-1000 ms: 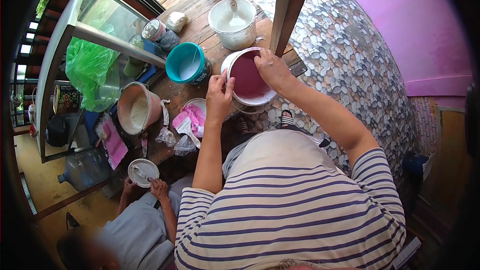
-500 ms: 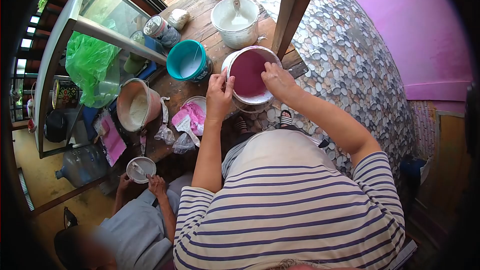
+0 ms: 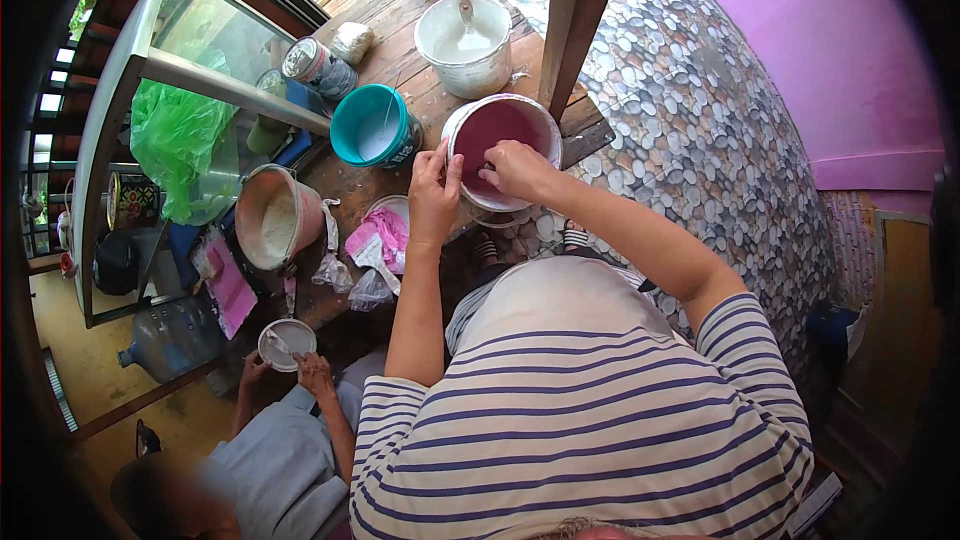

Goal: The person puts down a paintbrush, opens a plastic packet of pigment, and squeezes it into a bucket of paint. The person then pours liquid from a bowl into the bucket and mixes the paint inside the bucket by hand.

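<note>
A white bucket [image 3: 554, 137] with pink-purple paint [image 3: 492, 127] inside stands at the edge of the wooden table. Its left rim is gripped by my left hand [image 3: 434, 198], thumb on the near side. My right hand [image 3: 517, 171] is closed and reaches over the bucket's near right rim, with its fingers down inside. Whatever those fingers hold is hidden from view. Behind this bucket is a white pail [image 3: 463, 72] containing pale liquid and a brush-like tool. A teal bucket [image 3: 411, 136] of whitish liquid sits to the left.
On the wooden table [image 3: 420, 95] are a paint can [image 3: 318, 67], a peach bucket [image 3: 310, 230] and pink-stained plastic [image 3: 378, 238]. A glass case [image 3: 235, 92] with a green bag stands left. A wooden post [image 3: 578, 25] rises beside my bucket. At lower left, a co-worker [image 3: 280, 445] handles a small white tub [image 3: 286, 344].
My right hand has moved left and slightly down across the inside of the bucket. My left hand stays on the rim. The camera view has shifted slightly.
</note>
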